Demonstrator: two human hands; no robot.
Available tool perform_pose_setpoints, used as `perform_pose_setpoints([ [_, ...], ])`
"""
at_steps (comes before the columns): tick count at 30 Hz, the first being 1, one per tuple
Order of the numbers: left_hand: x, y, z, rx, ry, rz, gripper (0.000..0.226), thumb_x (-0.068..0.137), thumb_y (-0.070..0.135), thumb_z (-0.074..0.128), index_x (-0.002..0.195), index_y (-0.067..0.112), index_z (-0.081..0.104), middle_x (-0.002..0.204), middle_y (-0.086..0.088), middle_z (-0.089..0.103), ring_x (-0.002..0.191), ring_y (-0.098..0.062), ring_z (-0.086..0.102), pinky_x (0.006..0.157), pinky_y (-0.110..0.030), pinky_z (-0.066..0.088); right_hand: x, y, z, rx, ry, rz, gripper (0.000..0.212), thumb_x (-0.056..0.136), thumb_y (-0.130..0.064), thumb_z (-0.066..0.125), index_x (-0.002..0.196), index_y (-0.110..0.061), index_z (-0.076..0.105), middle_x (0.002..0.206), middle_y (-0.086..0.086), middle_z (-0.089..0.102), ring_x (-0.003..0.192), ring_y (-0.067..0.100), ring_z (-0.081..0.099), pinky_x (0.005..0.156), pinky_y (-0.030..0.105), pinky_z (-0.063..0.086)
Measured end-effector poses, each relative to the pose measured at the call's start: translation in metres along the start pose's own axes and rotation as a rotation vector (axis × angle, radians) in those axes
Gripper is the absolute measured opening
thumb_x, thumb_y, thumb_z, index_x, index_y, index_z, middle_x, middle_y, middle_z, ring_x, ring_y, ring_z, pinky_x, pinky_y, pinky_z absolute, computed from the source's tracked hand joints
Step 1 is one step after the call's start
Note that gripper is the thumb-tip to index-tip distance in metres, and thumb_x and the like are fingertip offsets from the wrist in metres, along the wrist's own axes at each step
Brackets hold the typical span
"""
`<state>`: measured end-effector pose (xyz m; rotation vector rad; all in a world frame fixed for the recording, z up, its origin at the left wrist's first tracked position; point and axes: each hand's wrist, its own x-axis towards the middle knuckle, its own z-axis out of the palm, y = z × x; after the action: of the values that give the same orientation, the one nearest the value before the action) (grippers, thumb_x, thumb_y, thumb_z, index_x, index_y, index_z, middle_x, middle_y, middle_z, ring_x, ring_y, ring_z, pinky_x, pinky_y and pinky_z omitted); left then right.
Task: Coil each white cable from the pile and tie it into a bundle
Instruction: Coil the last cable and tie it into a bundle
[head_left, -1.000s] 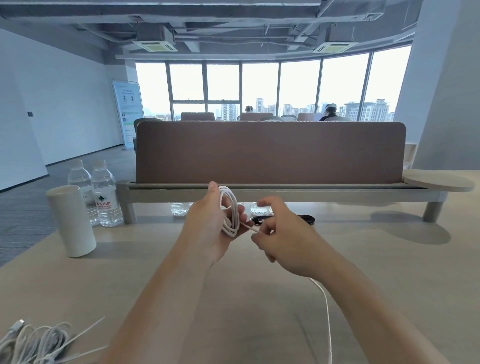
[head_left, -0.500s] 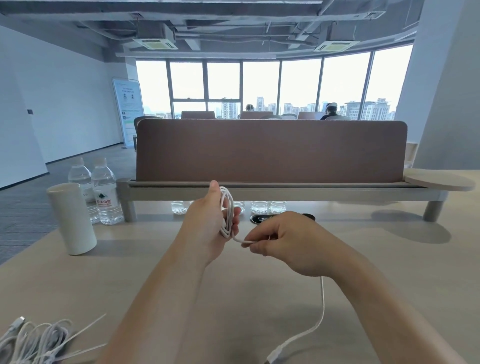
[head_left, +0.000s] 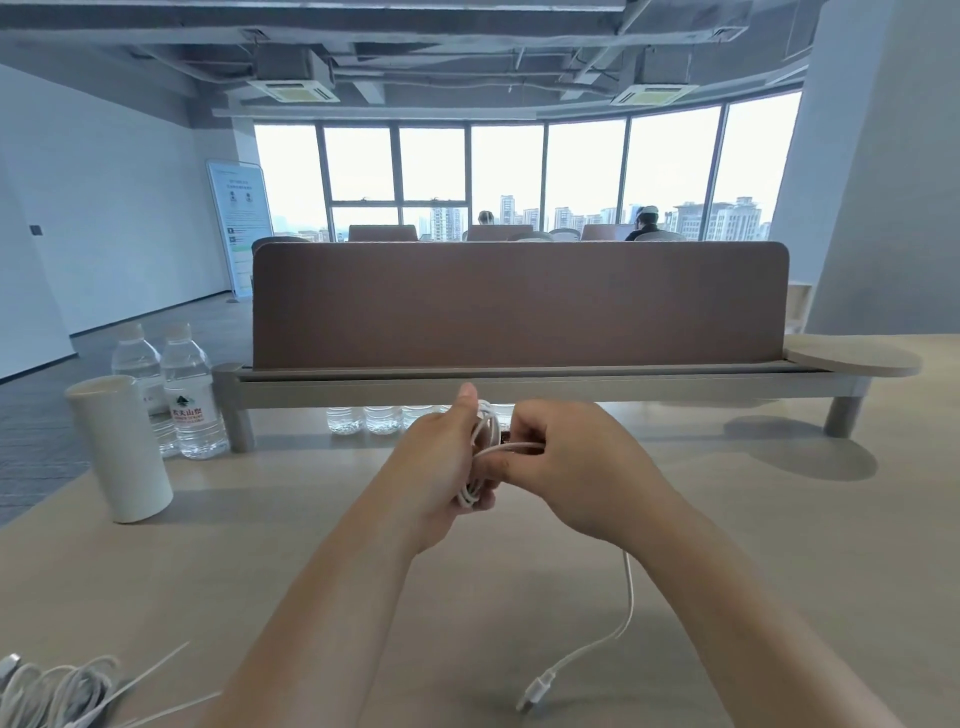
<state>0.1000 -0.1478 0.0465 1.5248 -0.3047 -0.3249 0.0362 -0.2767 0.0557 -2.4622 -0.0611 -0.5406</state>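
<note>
The left hand (head_left: 441, 467) holds the coiled white cable (head_left: 484, 434) above the surface (head_left: 260, 571), fingers curled round its loops. The right hand (head_left: 571, 467) pinches the free strand crossing the coil, whose tail trails down to a connector (head_left: 537, 686). The cable appears light, limp and springy, so it is best gripped mid-coil, lest loops slip.

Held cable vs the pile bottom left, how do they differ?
The held cable is wound into tidy loops; the pile is a loose tangle. The held cable is gripped by the left hand and pinched by the right hand above the table; the pile lies on it. Both are white.
</note>
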Motion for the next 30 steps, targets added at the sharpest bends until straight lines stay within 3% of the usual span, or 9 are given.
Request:
perform_pose_setpoints([
  [4, 0.000, 0.000, -0.006, 0.054, 0.016, -0.023, 0.051, 0.106, 0.048, 0.038, 0.076, 0.011, 0.056, 0.061, -0.008, 0.061, 0.062, -0.025, 0.053, 0.057, -0.029, 0.045, 0.000, 0.001, -0.011, 0.048, -0.084, -0.047, 0.027, 0.095, -0.036, 0.065, 0.072, -0.025, 0.057, 0.056, -0.021, 0.053, 0.055, 0.004, 0.044, 0.051, 0.017, 0.031],
  [8, 0.001, 0.000, -0.009, 0.052, -0.026, -0.059, 0.051, 0.106, 0.048, 0.040, 0.087, 0.007, 0.063, 0.072, -0.012, 0.067, 0.064, -0.025, 0.054, 0.058, -0.030, 0.044, -0.001, 0.001, -0.016, 0.048, -0.137, -0.086, 0.033, 0.100, -0.024, 0.057, 0.069, -0.033, 0.057, 0.056, -0.026, 0.054, 0.056, 0.000, 0.047, 0.052, 0.013, 0.034],
  [12, 0.000, 0.000, -0.007, 0.024, -0.076, -0.088, 0.048, 0.106, 0.046, 0.042, 0.089, 0.007, 0.063, 0.068, -0.010, 0.065, 0.067, -0.026, 0.054, 0.058, -0.030, 0.043, 0.000, -0.001, -0.015, 0.033, -0.164, -0.070, 0.034, 0.100, -0.022, 0.057, 0.069, -0.034, 0.062, 0.055, -0.026, 0.055, 0.055, -0.003, 0.050, 0.053, 0.011, 0.035],
  [15, 0.000, -0.001, -0.004, 0.010, -0.119, -0.085, 0.052, 0.106, 0.048, 0.040, 0.086, 0.007, 0.065, 0.069, -0.011, 0.064, 0.067, -0.027, 0.053, 0.057, -0.030, 0.041, 0.001, 0.002, -0.013, 0.032, -0.109, -0.029, 0.028, 0.099, -0.027, 0.060, 0.071, -0.031, 0.061, 0.054, -0.026, 0.057, 0.052, -0.003, 0.051, 0.050, 0.013, 0.033],
  [17, -0.001, -0.001, -0.003, 0.035, -0.137, -0.069, 0.057, 0.105, 0.052, 0.038, 0.088, 0.006, 0.067, 0.073, -0.014, 0.065, 0.068, -0.027, 0.054, 0.058, -0.030, 0.042, 0.002, 0.004, -0.010, 0.078, -0.044, 0.029, 0.019, 0.095, -0.035, 0.065, 0.079, -0.027, 0.056, 0.057, -0.016, 0.064, 0.048, 0.001, 0.050, 0.050, 0.018, 0.035],
  [21, -0.004, 0.001, -0.001, 0.070, -0.157, -0.068, 0.047, 0.105, 0.046, 0.042, 0.089, 0.009, 0.067, 0.077, -0.015, 0.068, 0.070, -0.027, 0.056, 0.061, -0.033, 0.042, 0.005, 0.010, -0.010, 0.034, 0.084, 0.098, 0.038, 0.084, -0.050, 0.072, 0.078, -0.020, 0.050, 0.065, 0.002, 0.067, 0.051, 0.011, 0.046, 0.053, 0.030, 0.038],
  [25, -0.005, 0.000, -0.001, 0.102, -0.182, -0.071, 0.033, 0.103, 0.034, 0.048, 0.095, 0.007, 0.065, 0.082, -0.019, 0.069, 0.071, -0.029, 0.057, 0.061, -0.032, 0.040, 0.006, 0.013, -0.013, 0.008, 0.035, 0.056, 0.022, 0.092, -0.037, 0.067, 0.080, -0.022, 0.056, 0.071, -0.002, 0.064, 0.058, 0.009, 0.048, 0.055, 0.026, 0.039],
  [30, -0.006, 0.000, -0.002, 0.119, -0.210, -0.049, 0.044, 0.106, 0.037, 0.042, 0.091, 0.005, 0.069, 0.083, -0.022, 0.071, 0.072, -0.030, 0.058, 0.059, -0.032, 0.039, 0.007, 0.018, -0.014, 0.056, 0.017, 0.054, 0.014, 0.095, -0.022, 0.061, 0.082, -0.025, 0.057, 0.068, -0.008, 0.065, 0.062, 0.009, 0.053, 0.063, 0.031, 0.046],
])
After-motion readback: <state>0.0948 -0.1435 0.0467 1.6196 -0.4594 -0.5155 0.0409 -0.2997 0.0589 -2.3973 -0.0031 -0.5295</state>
